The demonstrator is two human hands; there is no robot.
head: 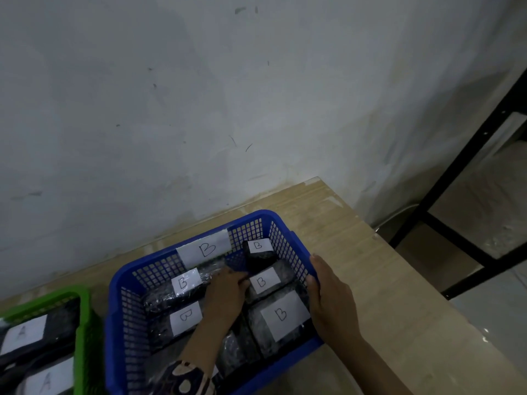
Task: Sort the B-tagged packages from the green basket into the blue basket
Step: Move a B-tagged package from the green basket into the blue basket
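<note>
The blue basket (288, 238) stands mid-table with a large B label (206, 248) on its far wall. Several black wrapped packages with white B tags lie inside it, such as one (281, 315) at the right and one (185, 282) at the left. My left hand (225, 292) reaches into the basket, fingers curled on the edge of a B-tagged package (263, 280) near the middle. My right hand (328, 292) grips the basket's right rim. The green basket (82, 317) sits at the left edge, holding dark packages with A tags (24, 333).
The wooden table (356, 252) runs along a pale wall (199, 109); its right edge drops to the floor. A black metal shelf frame (462, 166) stands at the right. Bare tabletop lies to the right of the blue basket.
</note>
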